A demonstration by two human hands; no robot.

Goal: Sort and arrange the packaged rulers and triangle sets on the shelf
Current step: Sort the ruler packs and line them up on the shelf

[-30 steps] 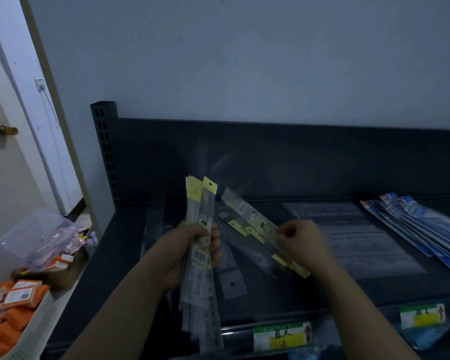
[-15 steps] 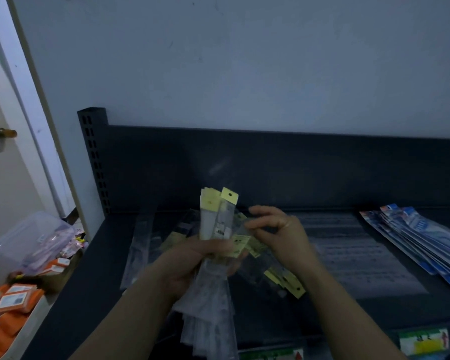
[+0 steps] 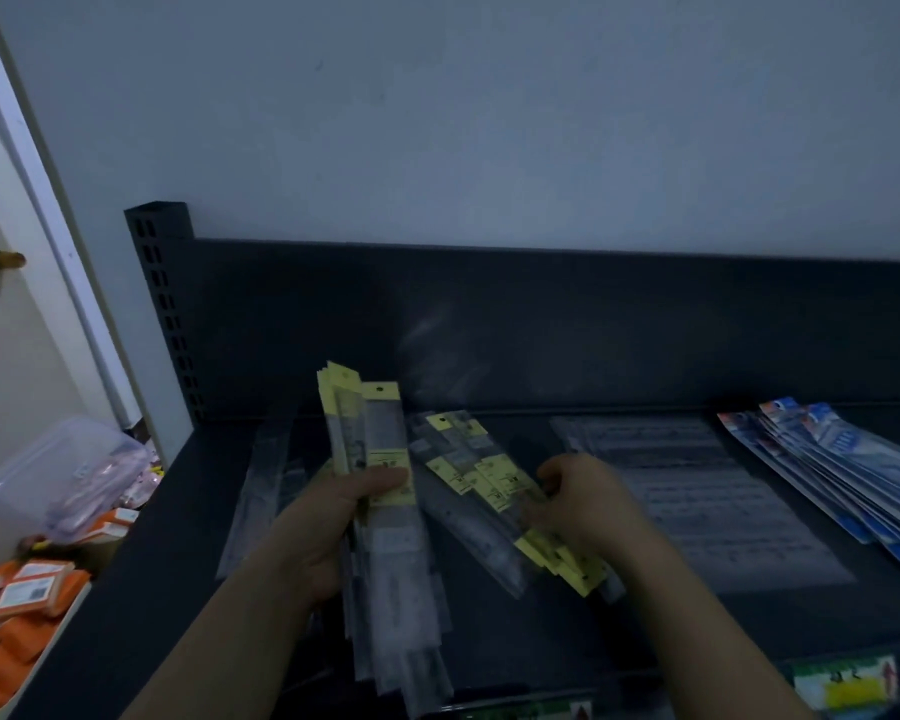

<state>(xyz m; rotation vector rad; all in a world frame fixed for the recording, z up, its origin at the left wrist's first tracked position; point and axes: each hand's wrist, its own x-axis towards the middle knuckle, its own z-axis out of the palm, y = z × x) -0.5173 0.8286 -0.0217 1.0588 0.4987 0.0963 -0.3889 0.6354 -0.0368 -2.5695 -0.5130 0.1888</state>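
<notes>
Head view | my left hand (image 3: 328,532) clamps ruler bundle (image 3: 385,444) upright | right hand (image 3: 588,506) curls round loose rulers (image 3: 481,472), dropped down from bundle

We saw a plain grey-blue wall (image 3: 489,122) filling the upper frame in dim light. At far left stood a pale door (image 3: 1,356) with a brass knob (image 3: 4,258), its white frame (image 3: 55,226) beside the dark, perforated shelf post (image 3: 165,314).
</notes>
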